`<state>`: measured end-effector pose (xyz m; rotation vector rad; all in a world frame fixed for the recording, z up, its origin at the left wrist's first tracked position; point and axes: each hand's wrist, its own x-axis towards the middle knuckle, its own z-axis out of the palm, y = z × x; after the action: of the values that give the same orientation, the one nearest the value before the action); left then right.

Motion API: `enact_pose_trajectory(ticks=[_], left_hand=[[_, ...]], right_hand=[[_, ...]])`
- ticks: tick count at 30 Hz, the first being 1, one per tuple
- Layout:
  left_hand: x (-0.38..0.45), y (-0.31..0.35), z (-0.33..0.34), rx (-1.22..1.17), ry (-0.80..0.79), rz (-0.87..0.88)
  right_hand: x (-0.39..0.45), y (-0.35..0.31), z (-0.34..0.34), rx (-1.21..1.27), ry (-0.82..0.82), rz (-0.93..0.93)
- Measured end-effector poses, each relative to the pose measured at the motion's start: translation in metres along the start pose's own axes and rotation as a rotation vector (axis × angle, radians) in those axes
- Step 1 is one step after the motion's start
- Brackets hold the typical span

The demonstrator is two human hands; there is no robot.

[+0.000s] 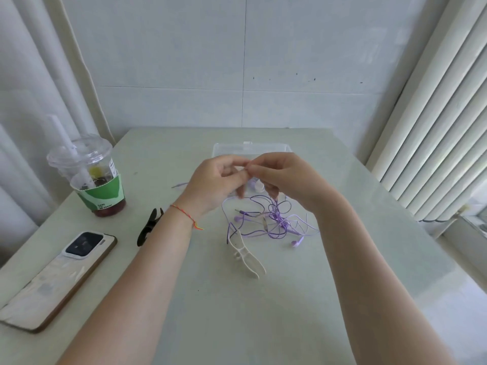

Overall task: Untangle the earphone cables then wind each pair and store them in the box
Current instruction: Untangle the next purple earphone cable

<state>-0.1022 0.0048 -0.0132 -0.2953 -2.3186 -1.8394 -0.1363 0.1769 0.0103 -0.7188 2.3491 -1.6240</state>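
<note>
Purple earphone cables (pixel 274 219) are lying in a knot on the table (pixel 342 259), hanging directly below both raised hands. Left hand (pixel 210 185) and right hand (pixel 287 177) are meeting fingertip to fingertip, apparently pinching one strand between them; blur is obscuring the exact hold. Strands are trailing downward toward the person. Clear box (pixel 253 148) is sitting just behind the hands, equally near both.
</note>
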Motion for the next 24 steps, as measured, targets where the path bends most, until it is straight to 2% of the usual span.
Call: enact_pose_trajectory(ticks=[2, 3, 6, 8, 9, 10, 12, 16, 18, 20, 21, 24], left_hand=[[0.001, -0.004, -0.001, 0.056, 0.137, -0.058], [0.003, -0.007, -0.003, 0.002, 0.208, -0.094], [0.009, -0.008, -0.017, -0.476, 0.369, -0.245], [0.011, -0.011, -0.024, -0.818, 0.432, -0.337], [0.012, -0.015, -0.025, -0.879, 0.456, -0.375], [0.012, -0.019, -0.025, -0.853, 0.465, -0.409], [0.013, -0.024, -0.022, -0.630, 0.460, -0.446], [0.014, -0.025, -0.015, -0.107, 0.481, -0.383], [0.012, -0.021, -0.011, -0.001, 0.556, -0.298], [0.010, -0.012, -0.007, -0.013, 0.589, -0.180], [0.009, -0.008, -0.004, -0.069, 0.539, -0.157], [0.002, 0.005, 0.009, -0.168, 0.160, -0.152]], right_hand=[[0.001, 0.001, -0.001, -0.046, 0.033, 0.016], [0.001, 0.003, -0.003, -0.051, 0.035, 0.029], [0.002, 0.009, -0.006, -0.079, -0.004, 0.087], [0.002, 0.013, -0.007, -0.215, -0.045, 0.114], [0.002, 0.015, -0.007, -0.301, -0.050, 0.126], [0.003, 0.016, -0.007, -0.367, -0.037, 0.134], [0.004, 0.017, -0.007, -0.398, 0.025, 0.124], [0.005, 0.013, -0.010, -0.190, 0.200, 0.060], [0.005, 0.010, -0.012, -0.101, 0.233, 0.062], [0.004, 0.007, -0.011, -0.008, 0.227, 0.076], [0.003, 0.007, -0.010, 0.051, 0.217, 0.082], [0.002, 0.005, -0.008, 0.224, 0.148, 0.071]])
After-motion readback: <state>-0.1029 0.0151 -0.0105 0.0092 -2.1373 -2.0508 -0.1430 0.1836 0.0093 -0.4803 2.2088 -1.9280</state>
